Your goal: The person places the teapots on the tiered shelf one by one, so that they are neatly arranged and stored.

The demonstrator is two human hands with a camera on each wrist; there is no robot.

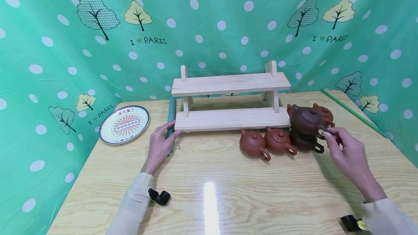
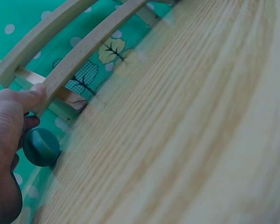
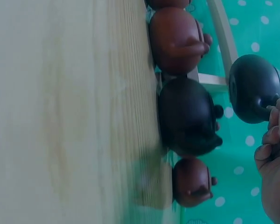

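Observation:
With thumb and fingers at its handle, my right hand (image 1: pixel 349 151) holds up a dark brown teapot (image 1: pixel 305 120). It hangs level, above the table, and overlaps a second dark teapot (image 1: pixel 302 142) in the head view. In the right wrist view the raised teapot (image 3: pixel 254 88) is apart from the row of standing ones. My left hand (image 1: pixel 160 148) pinches the left end of the lower board of a two-tier wooden shelf (image 1: pixel 232 119). The left wrist view has its thumb on the board's front edge (image 2: pixel 60 79), the other fingers partly hidden.
Reddish-brown teapots (image 1: pixel 253 144) stand before the shelf's right half, another (image 1: pixel 323 113) behind the dark ones. A green cylinder (image 1: pixel 171 111) lies by the shelf's left end. A patterned oval plate (image 1: pixel 107 126) is at far left, a thin green rod (image 1: pixel 356 114) at far right.

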